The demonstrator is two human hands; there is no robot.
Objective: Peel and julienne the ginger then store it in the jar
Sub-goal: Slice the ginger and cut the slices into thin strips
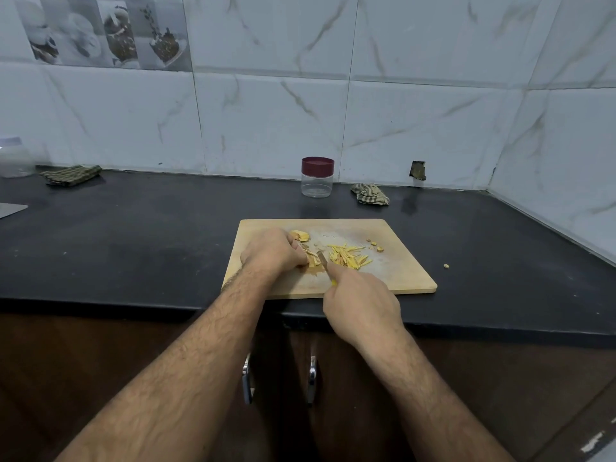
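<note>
A wooden cutting board (400, 261) lies on the black counter. My left hand (271, 251) has curled fingers holding down thin ginger slices (311, 258) on the board. My right hand (361, 303) grips a small knife (322, 260) with a yellow handle, its blade at the slices. A pile of yellow ginger strips (348, 256) lies right of the blade. More ginger chunks (299, 235) sit beyond my left hand. Peel scraps (376, 245) lie further right. A clear jar with a maroon lid (317, 177) stands closed behind the board, by the wall.
A checked cloth (370, 194) lies right of the jar, another cloth (70, 175) at the far left beside a clear plastic container (15, 158). A ginger scrap (446, 266) sits on the counter (133, 235) right of the board. Cabinet handles (311, 378) are below the counter edge.
</note>
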